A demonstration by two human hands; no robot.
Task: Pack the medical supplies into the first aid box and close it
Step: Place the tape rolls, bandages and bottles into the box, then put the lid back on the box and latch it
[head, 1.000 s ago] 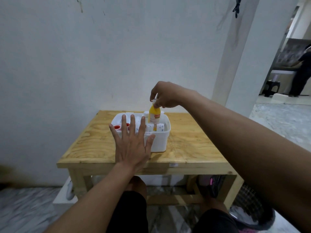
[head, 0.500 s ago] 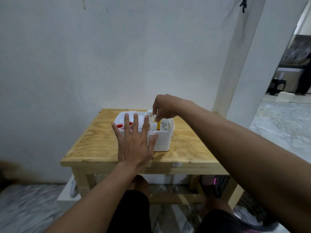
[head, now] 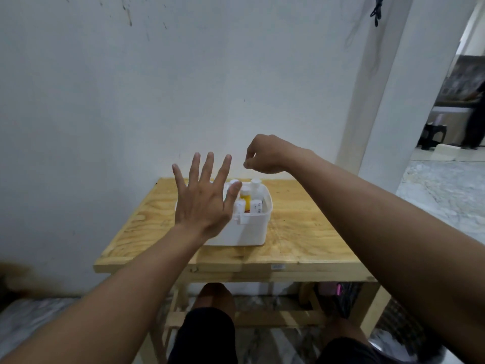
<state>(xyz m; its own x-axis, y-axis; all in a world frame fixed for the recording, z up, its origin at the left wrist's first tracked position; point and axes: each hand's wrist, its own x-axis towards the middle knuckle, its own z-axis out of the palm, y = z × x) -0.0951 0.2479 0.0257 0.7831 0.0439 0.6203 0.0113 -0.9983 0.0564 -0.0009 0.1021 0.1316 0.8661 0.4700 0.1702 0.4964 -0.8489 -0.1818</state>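
A white first aid box (head: 249,229) stands lidless on the wooden table (head: 301,232). Inside it stand a yellow bottle (head: 246,200) with a white cap, a white-capped bottle (head: 256,185) and small white packets (head: 256,206). My left hand (head: 206,199) hovers flat with fingers spread in front of the box's left half and hides that part. My right hand (head: 263,156) is raised above the box's right rear, fingers curled and pinched together, with nothing visible in it.
A white wall rises just behind the table and a white pillar (head: 388,88) stands at the right. A dark basket (head: 393,324) sits on the floor beside the table's right leg. My knees (head: 214,292) are under the table's front edge.
My right hand lowered the yellow bottle into the box, let go of it and rose above the box. My left hand lifted slightly and now covers the box's left half.
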